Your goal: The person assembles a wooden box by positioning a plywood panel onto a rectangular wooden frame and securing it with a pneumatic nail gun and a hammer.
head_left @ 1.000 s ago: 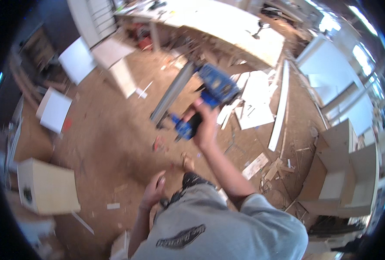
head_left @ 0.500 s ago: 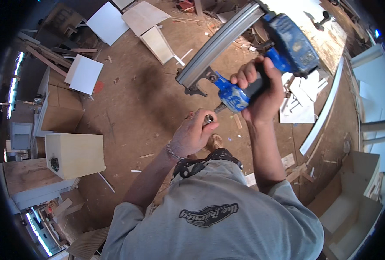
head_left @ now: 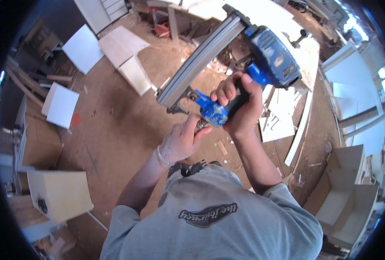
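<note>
A blue, paint-worn air nailer (head_left: 274,57) with a long grey metal magazine is held up in front of me, its head at the upper right. My right hand (head_left: 246,108) is closed around its black grip. In my left hand (head_left: 179,142), thumb and fingers are closed on a small metal air hose coupler (head_left: 201,125). The coupler meets the base of the nailer's handle; whether it is locked on I cannot tell. Any hose behind it is hidden by my left hand.
A pale wooden cabinet box (head_left: 64,193) stands at the left, with white panels (head_left: 83,48) farther back. A bright workbench (head_left: 311,47) is behind the nailer. Scrap boards (head_left: 279,125) litter the brown floor, and an open cabinet carcass (head_left: 340,190) stands at the right.
Both hands and the nailer have moved somewhat left and down in the picture. The coupler, formerly just apart from the handle's fitting, is now against it. The view has shifted too.
</note>
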### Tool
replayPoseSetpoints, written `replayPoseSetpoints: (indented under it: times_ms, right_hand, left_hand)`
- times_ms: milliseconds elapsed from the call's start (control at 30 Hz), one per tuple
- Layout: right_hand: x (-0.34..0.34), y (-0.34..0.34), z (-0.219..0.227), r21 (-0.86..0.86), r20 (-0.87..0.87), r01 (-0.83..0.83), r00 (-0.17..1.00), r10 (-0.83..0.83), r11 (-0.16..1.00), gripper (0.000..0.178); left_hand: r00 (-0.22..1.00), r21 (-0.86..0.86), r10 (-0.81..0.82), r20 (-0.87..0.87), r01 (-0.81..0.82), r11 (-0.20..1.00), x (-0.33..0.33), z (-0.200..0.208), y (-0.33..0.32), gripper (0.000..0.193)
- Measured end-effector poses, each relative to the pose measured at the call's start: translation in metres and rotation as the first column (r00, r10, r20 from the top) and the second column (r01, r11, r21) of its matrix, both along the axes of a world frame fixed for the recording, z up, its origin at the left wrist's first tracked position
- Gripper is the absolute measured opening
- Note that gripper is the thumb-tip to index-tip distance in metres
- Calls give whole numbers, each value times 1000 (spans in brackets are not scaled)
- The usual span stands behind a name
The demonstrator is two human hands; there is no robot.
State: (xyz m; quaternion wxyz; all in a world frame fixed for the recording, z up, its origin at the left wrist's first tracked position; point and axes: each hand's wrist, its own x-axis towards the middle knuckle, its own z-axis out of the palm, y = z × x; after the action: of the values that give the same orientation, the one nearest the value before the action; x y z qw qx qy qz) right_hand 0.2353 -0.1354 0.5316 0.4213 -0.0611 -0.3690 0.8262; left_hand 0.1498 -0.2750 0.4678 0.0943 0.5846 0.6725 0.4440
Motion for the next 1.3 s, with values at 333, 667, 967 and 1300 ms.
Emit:
replayPoseSetpoints:
  times_ms: [333,667,967,1300]
  right_hand:
    - [-157,-32,28,-30,-114,-55,992,51,998,24]
    - [-245,-3,-13,-111,143,-112,981,127,988,21]
    - [-326,126,-82,-119,334,-567,750,570,815,16]
    - [-425,265,-206,-390,-425,-779,626,654,492,32]
  left_hand:
    - [673,72,-347,654,401,913,-176,34,-27,36]
    - [61,317,-430,901,583,748,-252,-39,4,41]
    - [44,211,-272,961,521,827,-352,-75,49,63]
    - [477,-344,316,820,-31,939,-319,-35,198,30]
